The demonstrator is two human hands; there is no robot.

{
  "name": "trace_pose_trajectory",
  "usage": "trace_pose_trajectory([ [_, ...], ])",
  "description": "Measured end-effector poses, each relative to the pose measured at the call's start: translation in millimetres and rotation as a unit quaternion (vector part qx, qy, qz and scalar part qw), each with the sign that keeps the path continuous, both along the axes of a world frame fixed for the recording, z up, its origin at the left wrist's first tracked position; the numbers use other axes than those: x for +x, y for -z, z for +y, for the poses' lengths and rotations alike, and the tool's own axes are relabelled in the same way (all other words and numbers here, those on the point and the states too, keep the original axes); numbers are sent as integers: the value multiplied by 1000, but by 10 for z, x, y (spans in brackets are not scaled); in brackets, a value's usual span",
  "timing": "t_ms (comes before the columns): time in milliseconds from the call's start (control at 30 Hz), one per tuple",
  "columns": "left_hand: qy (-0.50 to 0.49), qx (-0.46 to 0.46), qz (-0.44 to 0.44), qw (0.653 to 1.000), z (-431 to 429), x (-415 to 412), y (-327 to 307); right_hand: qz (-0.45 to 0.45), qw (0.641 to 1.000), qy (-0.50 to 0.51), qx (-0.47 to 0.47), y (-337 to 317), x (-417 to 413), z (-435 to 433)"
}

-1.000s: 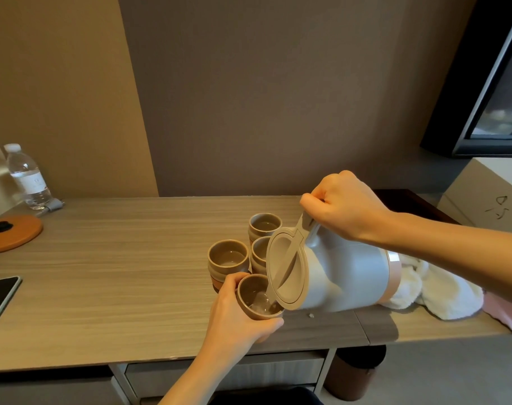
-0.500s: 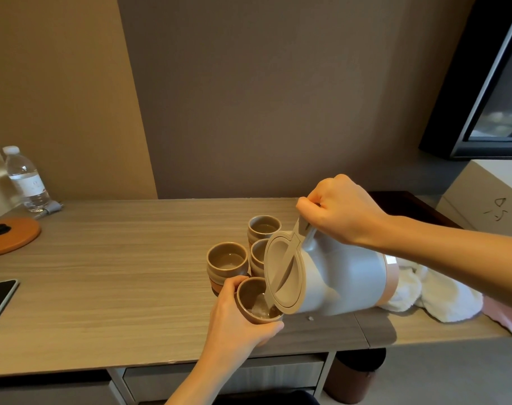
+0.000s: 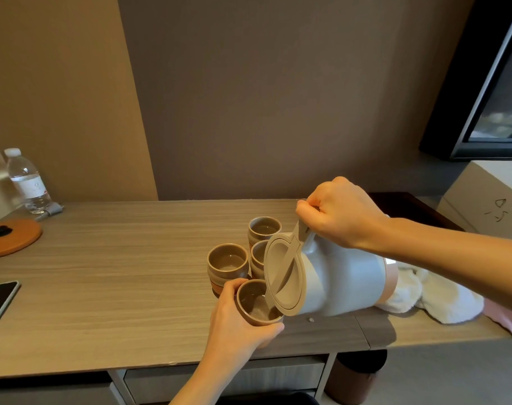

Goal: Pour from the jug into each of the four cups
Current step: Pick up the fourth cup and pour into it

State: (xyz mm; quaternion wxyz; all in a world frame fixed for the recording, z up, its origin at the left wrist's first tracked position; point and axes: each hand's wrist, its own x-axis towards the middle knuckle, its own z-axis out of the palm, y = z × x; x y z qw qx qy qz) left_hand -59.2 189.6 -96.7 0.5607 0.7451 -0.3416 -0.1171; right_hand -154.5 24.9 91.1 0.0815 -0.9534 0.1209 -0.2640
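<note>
Right hand (image 3: pixel 341 213) fingers curled round handle of tipped grey jug (image 3: pixel 341 280); left hand (image 3: pixel 237 323) fingers wrapped round cup (image 3: pixel 256 302), liquid inside.

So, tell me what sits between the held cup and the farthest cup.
Another cup, partly hidden behind the jug's lid, in the head view.

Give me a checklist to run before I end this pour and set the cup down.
1. Right hand grip on the handle of the jug: ok, fingers curled round it.
2. Left hand holds the cup under the jug's lip: ok.
3. Liquid in that cup below its rim: ok.
4. Lid seated on the tilted jug: ok.
5. Three other cups upright on the table: ok.
6. Those three filled: cannot tell.
</note>
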Motion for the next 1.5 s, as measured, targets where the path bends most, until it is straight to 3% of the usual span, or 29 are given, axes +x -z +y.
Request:
trace_pose_trajectory([
  [500, -10, -7, 13, 1000, 29, 27, -58, -47, 992, 45, 104, 70, -86, -140],
  [700, -18, -23, 18, 999, 69, 17, -154, -92, 974, 75, 194, 105, -142, -260],
  [1167, -27, -40, 14, 999, 149, 136, -477, -187, 875, 123, 429, 128, -339, -339],
  [1500, -53, -56, 21, 997, 32, 380, -832, -240, 799, 163, 526, 185, -415, -473],
])
